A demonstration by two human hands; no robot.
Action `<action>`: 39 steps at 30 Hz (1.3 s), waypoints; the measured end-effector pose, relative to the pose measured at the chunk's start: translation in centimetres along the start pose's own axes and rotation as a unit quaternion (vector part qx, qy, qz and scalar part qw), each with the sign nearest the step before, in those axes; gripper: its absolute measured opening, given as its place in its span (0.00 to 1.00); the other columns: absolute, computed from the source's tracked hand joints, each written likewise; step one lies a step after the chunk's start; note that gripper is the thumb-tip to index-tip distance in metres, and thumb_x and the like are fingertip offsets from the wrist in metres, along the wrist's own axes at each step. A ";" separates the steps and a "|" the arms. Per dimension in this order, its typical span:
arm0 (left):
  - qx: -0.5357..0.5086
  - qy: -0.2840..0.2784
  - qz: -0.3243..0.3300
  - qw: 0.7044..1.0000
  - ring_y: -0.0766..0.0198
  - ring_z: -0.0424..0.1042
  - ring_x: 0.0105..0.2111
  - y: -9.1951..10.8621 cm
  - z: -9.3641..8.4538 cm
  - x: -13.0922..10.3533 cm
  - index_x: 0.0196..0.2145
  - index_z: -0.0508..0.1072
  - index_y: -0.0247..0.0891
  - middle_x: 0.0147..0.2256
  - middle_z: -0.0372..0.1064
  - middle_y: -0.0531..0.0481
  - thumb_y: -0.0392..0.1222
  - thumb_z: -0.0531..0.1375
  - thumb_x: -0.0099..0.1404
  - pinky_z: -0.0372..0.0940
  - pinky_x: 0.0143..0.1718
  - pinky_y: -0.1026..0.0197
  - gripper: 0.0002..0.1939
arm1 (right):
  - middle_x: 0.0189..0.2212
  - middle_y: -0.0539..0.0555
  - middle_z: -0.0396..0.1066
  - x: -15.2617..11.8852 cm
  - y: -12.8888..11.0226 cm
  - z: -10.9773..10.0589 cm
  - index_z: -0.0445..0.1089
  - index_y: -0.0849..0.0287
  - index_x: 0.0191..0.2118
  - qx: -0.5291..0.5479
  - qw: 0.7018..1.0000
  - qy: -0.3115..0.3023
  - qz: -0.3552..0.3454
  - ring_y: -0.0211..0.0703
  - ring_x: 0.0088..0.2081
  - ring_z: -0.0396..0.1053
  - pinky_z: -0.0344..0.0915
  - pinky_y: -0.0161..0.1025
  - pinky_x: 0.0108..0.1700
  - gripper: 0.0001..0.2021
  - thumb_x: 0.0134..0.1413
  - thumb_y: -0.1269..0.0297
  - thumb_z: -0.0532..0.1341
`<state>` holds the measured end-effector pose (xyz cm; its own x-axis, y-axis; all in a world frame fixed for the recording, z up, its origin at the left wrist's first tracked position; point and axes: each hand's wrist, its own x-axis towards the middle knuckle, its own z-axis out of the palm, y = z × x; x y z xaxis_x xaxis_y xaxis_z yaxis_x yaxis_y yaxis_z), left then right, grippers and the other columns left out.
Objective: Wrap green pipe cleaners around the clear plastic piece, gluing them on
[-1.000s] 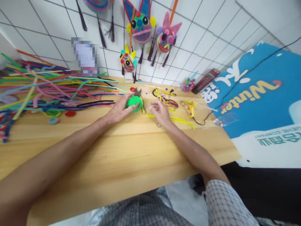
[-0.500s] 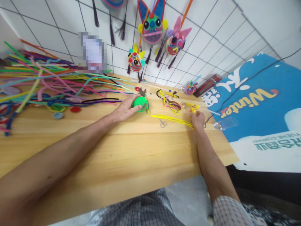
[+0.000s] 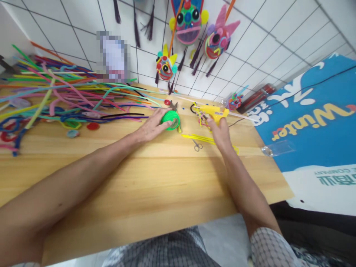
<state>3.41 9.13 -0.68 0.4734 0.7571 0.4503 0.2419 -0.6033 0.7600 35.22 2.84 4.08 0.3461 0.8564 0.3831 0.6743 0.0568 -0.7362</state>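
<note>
My left hand (image 3: 153, 125) is closed around the side of a round green coiled piece (image 3: 170, 116), which looks wound from fuzzy stems around an open middle. Off the table, a yellow hot glue gun (image 3: 214, 112) is gripped in my right hand (image 3: 221, 132), its nozzle pointing left toward the green piece. Pliers (image 3: 174, 106) lie just behind the green piece. Small scissors (image 3: 197, 146) rest in front of some yellow stems (image 3: 200, 138), between my two hands. Thin coloured cords behind the glue gun are partly hidden by it.
Many coloured fuzzy stems (image 3: 72, 85) are heaped across the table's left side. Decorated lion-face ornaments (image 3: 166, 68) with tassels hang against the tiled wall. A blue "Winter" board (image 3: 314, 111) stands at the right, with a clear plastic packet (image 3: 280, 148) by it.
My right hand has lifted the glue gun from the right side of the table and swung it left, over the cords. My left hand keeps its hold on the green piece. The view has shifted slightly.
</note>
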 end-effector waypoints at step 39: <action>0.015 -0.047 -0.042 0.998 0.39 0.66 0.72 1.6 -0.5 -0.1 0.73 0.65 0.37 0.72 0.65 0.35 0.68 0.61 0.72 0.59 0.75 0.39 0.43 | 0.29 0.52 0.71 -3.4 -1.9 4.8 0.65 0.51 0.36 -0.163 0.985 0.003 -0.060 0.54 0.34 0.73 0.73 0.53 0.45 0.09 0.58 0.55 0.65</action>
<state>3.34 8.25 0.73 0.5277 0.7790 0.3388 0.3092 -0.5476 0.7775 29.62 2.27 1.43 0.2538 0.8504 0.4608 0.8841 -0.0107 -0.4672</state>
